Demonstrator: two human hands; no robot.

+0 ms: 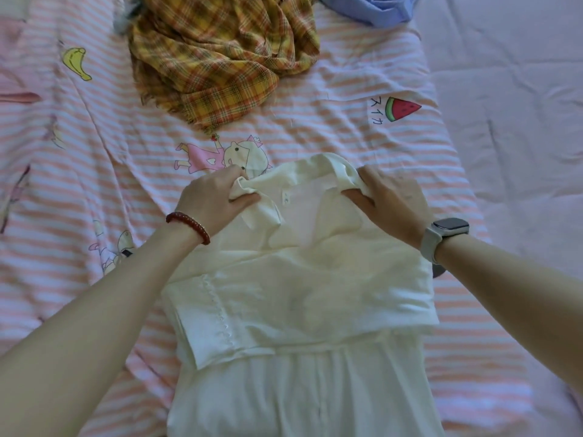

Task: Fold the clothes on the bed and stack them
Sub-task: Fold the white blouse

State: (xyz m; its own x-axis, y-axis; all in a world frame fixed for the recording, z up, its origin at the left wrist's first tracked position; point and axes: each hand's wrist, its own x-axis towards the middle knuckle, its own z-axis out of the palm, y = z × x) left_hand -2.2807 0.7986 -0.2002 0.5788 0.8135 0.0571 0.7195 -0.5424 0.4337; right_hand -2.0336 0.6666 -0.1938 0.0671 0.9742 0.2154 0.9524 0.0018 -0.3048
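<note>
Cream dress (303, 310), sleeves folded in, lies flat; left hand (214, 200) and right hand (391, 206) each pinch its collar

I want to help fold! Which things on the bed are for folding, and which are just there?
For folding:
white dress, gripped at the collar by the left hand and the right hand
yellow plaid garment, crumpled
blue garment, crumpled

Just there:
striped sheet with cartoon pictures
red bracelet
watch
</note>
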